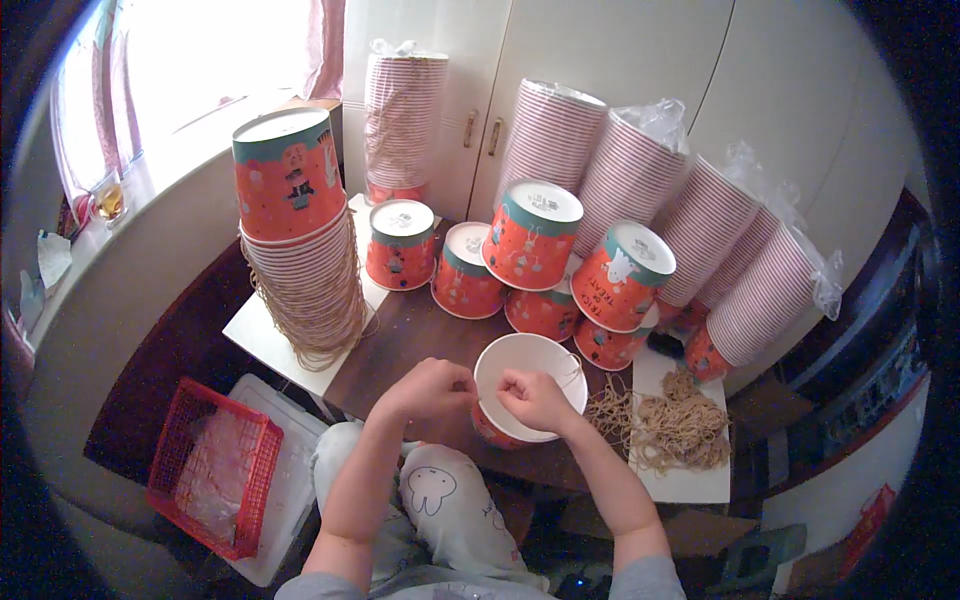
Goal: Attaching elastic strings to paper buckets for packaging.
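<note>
The fingers of the left hand (435,390) are curled in on themselves beside the left rim of a white-lined bucket (520,352), and those of the right hand (535,402) are bent over its mouth; whether either set pinches something cannot be told. The bucket stands mouth up on the brown worktop (395,345), directly under the right fingers, with a thin loop of cord (573,378) against its inner wall, just right of them. Farther right of the fingers lies a tangled heap of tan cord (685,430). Beyond them sit upturned orange buckets (537,250), some resting on others, and behind these lean tall wrapped stacks (550,140). To the left of the left fingers rises a nested stack (285,190) with cords hanging down its sides; lower left, well apart from them, is a red basket (268,490).
</note>
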`<state>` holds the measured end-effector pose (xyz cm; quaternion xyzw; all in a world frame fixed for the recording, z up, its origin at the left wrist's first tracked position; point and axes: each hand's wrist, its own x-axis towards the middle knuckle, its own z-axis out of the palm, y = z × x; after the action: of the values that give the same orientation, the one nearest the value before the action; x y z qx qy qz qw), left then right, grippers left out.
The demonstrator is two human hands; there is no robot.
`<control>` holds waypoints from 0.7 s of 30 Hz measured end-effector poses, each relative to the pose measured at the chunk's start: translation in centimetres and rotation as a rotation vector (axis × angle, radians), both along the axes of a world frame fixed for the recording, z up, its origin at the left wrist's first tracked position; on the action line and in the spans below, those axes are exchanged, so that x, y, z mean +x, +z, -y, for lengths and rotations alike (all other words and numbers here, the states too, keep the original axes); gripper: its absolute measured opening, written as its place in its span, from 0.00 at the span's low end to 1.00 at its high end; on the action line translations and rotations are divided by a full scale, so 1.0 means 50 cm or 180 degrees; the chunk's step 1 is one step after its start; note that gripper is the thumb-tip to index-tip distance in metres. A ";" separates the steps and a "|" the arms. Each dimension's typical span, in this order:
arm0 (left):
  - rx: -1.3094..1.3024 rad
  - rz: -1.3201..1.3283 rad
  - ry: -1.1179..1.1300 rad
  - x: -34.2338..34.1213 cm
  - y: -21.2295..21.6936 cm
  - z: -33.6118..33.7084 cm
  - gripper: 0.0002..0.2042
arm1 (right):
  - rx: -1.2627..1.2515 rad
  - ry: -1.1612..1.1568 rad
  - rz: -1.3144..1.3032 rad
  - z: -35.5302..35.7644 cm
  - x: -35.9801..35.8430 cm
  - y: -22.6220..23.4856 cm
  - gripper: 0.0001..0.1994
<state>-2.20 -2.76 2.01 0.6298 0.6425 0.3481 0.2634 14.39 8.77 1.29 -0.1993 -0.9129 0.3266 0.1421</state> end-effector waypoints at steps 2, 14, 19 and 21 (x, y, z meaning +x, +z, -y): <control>-0.0055 0.0000 -0.0040 -0.001 0.003 0.001 0.09 | 0.0001 0.0000 -0.0042 0.003 0.001 0.002 0.07; -0.0175 0.0656 0.1056 0.007 0.016 -0.007 0.15 | 0.0913 0.0037 0.0329 0.010 0.060 0.103 0.08; -0.0214 0.0592 0.0853 0.007 -0.037 -0.064 0.15 | 0.0331 0.0234 -0.0366 0.010 0.070 0.202 0.09; -0.0308 0.0458 0.0711 0.005 -0.048 -0.083 0.14 | 0.0292 0.0218 -0.0412 0.008 0.077 0.227 0.09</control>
<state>-1.97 1.38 -0.38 0.5143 0.7041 0.3881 0.2985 18.26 8.39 12.65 -0.1398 -0.9221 0.3013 0.1985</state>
